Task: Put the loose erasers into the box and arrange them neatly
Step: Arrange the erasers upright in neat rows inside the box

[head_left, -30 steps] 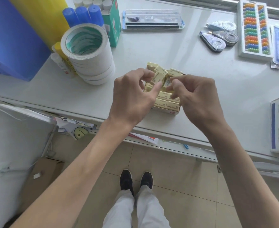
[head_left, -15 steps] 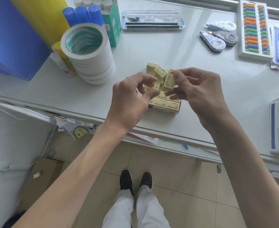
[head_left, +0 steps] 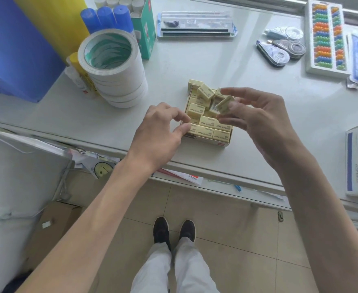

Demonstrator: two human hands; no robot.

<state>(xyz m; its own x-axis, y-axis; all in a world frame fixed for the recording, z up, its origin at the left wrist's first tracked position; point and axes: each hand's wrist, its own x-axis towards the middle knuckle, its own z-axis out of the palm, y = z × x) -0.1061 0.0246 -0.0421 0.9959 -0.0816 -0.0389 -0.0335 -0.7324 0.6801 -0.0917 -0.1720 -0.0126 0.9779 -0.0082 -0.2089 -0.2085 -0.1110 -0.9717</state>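
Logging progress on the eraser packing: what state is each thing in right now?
Right hand: raised over the box, pinching one pale yellow eraser.
Left hand: empty, fingers at the box's left edge.
Small open cardboard box: near rows neat, far erasers jumbled, tilted.
Stack of white tape rolls: upright, untouched.
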